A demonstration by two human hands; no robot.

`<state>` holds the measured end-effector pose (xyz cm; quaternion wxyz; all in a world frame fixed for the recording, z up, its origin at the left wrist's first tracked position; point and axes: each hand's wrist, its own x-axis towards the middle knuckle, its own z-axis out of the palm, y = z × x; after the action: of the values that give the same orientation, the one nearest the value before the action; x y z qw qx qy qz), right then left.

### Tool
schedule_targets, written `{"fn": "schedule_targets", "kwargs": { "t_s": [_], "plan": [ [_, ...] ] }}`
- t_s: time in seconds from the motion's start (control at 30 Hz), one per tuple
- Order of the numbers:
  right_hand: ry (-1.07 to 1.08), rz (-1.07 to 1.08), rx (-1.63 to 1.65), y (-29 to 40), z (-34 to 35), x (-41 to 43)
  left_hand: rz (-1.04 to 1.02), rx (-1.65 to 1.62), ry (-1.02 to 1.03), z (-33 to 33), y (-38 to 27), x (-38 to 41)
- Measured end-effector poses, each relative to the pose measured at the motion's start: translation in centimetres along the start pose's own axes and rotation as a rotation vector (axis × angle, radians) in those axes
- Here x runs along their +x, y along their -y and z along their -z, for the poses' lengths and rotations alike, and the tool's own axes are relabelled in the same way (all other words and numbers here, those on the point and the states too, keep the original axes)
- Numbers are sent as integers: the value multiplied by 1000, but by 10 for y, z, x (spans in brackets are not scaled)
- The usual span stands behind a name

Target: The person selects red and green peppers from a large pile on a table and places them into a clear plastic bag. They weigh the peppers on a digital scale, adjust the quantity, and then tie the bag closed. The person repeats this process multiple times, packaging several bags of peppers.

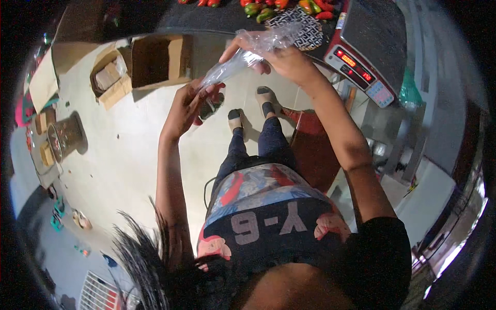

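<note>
A clear plastic bag (pixel 248 58) is stretched between my two hands, above the tiled floor. My left hand (pixel 188 104) pinches its lower left end. My right hand (pixel 286 64) holds the bunched upper right end, close to the table's edge. Just beyond my right hand lies a round black-and-white patterned mat (pixel 306 31) on the dark table. Red, orange and green peppers (pixel 267 6) lie behind it along the picture's top. To the right stands a digital weighing scale (pixel 360 69) with a lit red display; its dark platform (pixel 374 27) bears nothing that I can make out.
Open cardboard boxes (pixel 151 64) stand on the floor at the upper left, a smaller one (pixel 110 77) holding packets. A round bin (pixel 64 137) stands farther left. A green plastic bag (pixel 409 91) hangs right of the scale. A dark red surface (pixel 316 151) is beside my legs.
</note>
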<state>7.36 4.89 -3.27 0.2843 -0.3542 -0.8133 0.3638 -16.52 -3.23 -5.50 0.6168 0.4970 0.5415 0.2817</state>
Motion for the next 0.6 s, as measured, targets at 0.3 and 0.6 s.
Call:
{"fn": "schedule_targets", "kwargs": {
  "t_s": [0.3,0.6],
  "plan": [
    [288,-331,728,0,-21,46,125,-178,-206,4,52,-34],
    [260,-118,431,-40,8,89,310,-168,-557,-25,18,-59]
  ]
}}
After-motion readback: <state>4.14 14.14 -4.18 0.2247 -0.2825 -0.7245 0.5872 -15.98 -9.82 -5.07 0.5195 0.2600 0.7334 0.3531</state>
